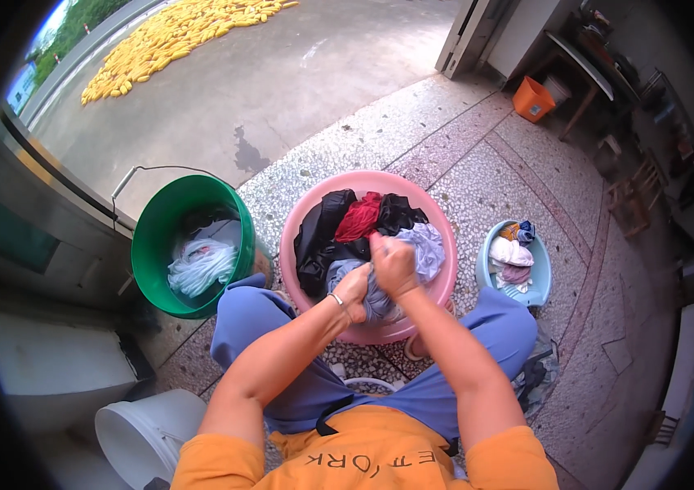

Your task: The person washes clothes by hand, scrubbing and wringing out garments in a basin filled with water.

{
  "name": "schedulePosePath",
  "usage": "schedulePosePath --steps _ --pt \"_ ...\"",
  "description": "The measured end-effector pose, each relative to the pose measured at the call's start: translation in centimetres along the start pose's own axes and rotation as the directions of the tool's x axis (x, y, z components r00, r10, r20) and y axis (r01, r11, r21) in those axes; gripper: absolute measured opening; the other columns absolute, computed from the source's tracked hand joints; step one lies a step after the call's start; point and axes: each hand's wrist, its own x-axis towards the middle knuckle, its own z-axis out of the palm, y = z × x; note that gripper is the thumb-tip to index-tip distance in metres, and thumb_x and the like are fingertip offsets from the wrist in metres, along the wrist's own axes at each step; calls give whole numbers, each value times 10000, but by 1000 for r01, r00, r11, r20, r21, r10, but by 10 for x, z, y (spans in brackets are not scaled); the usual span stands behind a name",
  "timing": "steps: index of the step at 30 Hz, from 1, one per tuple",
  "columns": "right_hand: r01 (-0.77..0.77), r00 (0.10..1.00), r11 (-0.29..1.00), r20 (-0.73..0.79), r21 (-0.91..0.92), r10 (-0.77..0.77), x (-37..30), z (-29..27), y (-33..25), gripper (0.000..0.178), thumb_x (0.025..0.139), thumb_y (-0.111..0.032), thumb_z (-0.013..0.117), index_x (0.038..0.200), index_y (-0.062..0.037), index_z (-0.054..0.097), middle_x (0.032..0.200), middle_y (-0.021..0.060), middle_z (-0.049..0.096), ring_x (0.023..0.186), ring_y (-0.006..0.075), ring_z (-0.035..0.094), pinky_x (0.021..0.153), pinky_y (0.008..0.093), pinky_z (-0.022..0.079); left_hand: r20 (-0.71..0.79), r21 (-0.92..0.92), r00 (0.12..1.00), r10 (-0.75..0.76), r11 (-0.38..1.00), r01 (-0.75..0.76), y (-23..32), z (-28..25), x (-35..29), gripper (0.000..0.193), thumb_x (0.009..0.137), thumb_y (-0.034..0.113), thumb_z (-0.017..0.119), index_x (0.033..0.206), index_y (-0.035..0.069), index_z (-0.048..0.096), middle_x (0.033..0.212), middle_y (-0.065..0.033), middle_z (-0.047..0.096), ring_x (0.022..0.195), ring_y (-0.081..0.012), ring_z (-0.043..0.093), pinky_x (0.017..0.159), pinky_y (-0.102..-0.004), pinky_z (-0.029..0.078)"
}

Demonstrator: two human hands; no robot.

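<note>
A pink basin (288, 245) stands on the floor between my knees, filled with clothes. Over it, my left hand (352, 292) and my right hand (393, 265) are close together, both closed on a grey-blue garment (375, 300) that hangs bunched beneath them. Behind my hands lies a red cloth (358, 217) among black garments (319, 245). Pale lavender fabric (422, 247) rests at the basin's right side, beside my right hand. My fingers hide part of the gripped cloth.
A green bucket (141, 260) with whitish cloth in it stands left; a light-blue basin (486, 278) with small clothes stands right. A white bucket (143, 433) is at lower left. Farther off are an orange bin (533, 100) and corn cobs (167, 49) spread outside the doorway.
</note>
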Motion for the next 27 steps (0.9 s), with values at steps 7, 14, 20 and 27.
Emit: schedulePosePath --steps 7,14,20,27 --pt "-179 937 962 -333 -207 103 3 -28 35 255 837 -300 562 841 -54 497 760 103 517 789 313 492 712 410 392 60 -78 993 97 993 -92 11 32 -29 339 889 231 365 1035 7 573 990 -136 628 895 -245 619 841 -379 489" --pt "-808 583 381 519 449 625 -34 -53 2 324 875 -382 514 837 -64 566 730 42 560 581 144 550 515 271 440 78 316 974 211 922 -225 11 18 -21 354 778 98 376 1060 25 577 889 -81 628 782 -156 603 728 -304 502" --pt "-807 505 101 592 581 628 -49 -40 20 237 853 -311 510 896 -83 560 791 52 578 761 169 569 686 369 473 124 826 924 361 479 -298 -9 16 -14 412 719 27 497 1121 51 581 770 45 525 635 -36 459 560 -166 362" --pt "-517 436 -493 711 699 551 -45 -40 25 148 832 -165 424 850 -67 533 820 67 598 780 207 584 747 393 474 113 868 807 579 338 -364 -3 4 -17 338 620 108 645 923 51 504 747 -15 471 686 -95 462 606 -223 407"
